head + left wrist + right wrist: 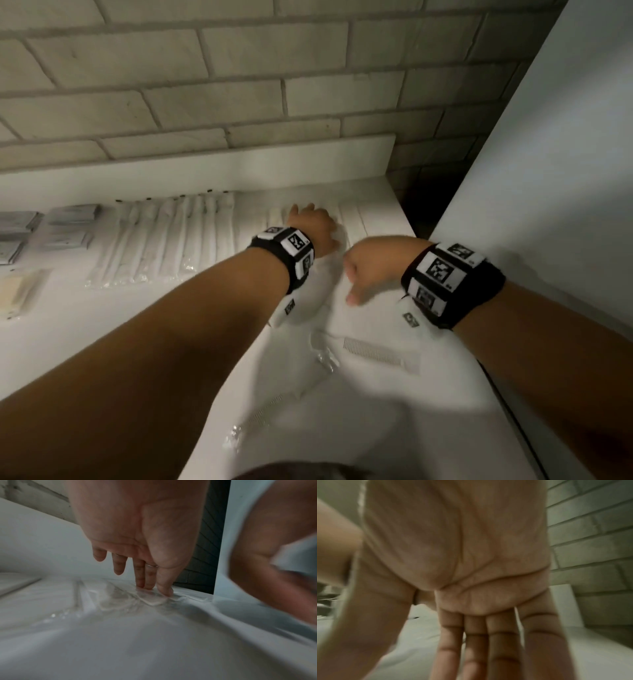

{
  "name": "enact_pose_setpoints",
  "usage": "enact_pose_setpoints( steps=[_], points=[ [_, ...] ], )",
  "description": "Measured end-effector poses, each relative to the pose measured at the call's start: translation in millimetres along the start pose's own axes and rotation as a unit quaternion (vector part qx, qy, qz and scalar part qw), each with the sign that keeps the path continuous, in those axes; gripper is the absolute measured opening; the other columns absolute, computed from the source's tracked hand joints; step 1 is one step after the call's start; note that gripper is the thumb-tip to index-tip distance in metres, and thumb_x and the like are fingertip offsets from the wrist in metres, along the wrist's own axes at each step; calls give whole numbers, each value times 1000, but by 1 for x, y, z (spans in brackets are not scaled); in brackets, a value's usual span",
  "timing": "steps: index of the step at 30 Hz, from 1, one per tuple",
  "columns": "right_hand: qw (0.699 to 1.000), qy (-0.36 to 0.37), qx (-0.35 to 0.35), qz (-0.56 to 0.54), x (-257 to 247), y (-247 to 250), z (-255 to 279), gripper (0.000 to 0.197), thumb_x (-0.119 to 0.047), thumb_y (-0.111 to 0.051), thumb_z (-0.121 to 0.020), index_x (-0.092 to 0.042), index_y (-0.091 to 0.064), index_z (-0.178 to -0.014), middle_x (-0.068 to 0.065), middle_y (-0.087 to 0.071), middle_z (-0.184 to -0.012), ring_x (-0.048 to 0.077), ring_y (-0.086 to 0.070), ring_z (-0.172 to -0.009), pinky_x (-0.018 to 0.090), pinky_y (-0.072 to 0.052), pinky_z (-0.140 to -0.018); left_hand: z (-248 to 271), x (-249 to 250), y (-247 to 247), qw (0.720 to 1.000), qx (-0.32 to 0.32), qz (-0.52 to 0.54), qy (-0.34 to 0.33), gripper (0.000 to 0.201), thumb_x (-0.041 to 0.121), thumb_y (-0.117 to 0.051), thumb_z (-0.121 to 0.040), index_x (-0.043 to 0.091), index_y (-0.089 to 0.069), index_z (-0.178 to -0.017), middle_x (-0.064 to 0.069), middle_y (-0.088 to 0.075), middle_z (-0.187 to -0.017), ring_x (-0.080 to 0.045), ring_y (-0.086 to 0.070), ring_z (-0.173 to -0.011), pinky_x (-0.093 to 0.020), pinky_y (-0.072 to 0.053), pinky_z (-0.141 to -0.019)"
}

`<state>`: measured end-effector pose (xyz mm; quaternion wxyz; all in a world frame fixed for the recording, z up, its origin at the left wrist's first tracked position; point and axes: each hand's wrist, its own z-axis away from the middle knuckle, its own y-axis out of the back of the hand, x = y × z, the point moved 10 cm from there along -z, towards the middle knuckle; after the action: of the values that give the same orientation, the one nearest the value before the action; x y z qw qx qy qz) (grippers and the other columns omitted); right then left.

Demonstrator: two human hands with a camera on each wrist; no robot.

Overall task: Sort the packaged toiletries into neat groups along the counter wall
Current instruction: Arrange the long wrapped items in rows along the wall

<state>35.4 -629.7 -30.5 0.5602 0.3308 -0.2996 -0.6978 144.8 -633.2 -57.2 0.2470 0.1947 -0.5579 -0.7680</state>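
Packaged toiletries [178, 236] lie in a row on the table [376, 428] against the back ledge [205, 168]; left hand [315, 226] grip flat, fingertips [148, 585] pressing a clear packet [150, 599] near the table's right edge; right hand [373, 263] grip straight-fingered, empty, hovering just beside; wrapped comb [380, 353] nearer the front, bare table around it.

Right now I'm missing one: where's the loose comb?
Head view: the comb lies on the counter near its right edge, just below the right hand.

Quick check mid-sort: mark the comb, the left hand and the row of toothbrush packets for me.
comb [380, 353]: head view, middle of its teeth.
left hand [317, 226]: head view, back of the hand.
toothbrush packets [171, 240]: head view, middle of the row.
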Motion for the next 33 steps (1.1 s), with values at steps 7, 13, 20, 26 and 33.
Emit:
enact_pose_setpoints(
  steps=[7,13,20,26,33],
  points=[
    [988,15,-45,145,-29,-64,10,53,-53,-76,-68,-15,-62,-103,-2,-63,-93,19,-61,-78,31,-49,-65,-3,-5,-10,999,-29,14,18,50,41,-45,-94,33,-40,-144,3,-33,-153,-25,-14,-147,-51,-5,-118],
    [999,22,20,23,-23,-51,13,34,-5,-54,-83,-11,-48,-116,8,-54,-111,22,-52,-77,29,-40,-59,-2,-2,-9,999,-44,-21,18,51,25,-35,-95,32,-36,-146,-1,-31,-154,-29,-13,-147,-54,-7,-117],
    [993,71,88,46,-19,-35,19,19,-10,-46,-85,-24,-48,-98,0,-56,-107,21,-52,-79,32,-41,-69,-3,1,-8,997,-47,-51,23,54,22,-38,-94,29,-33,-148,0,-32,-153,-28,-12,-147,-53,-8,-118],
    [965,15,260,-27,46,40,12,14,-12,-51,-87,-20,-63,-85,-4,-53,-93,19,-55,-79,30,-44,-69,-4,2,-6,999,-21,-44,11,52,24,-43,-91,30,-41,-142,0,-41,-145,-27,-21,-142,-49,-15,-116],
    [967,-53,234,-79,111,35,-28,22,-6,-47,-91,-16,-66,-98,5,-57,-111,25,-59,-93,29,-47,-81,-6,1,-7,1000,9,2,-2,47,28,-46,-89,29,-48,-136,1,-47,-138,-26,-27,-138,-50,-15,-115]
  ],
)
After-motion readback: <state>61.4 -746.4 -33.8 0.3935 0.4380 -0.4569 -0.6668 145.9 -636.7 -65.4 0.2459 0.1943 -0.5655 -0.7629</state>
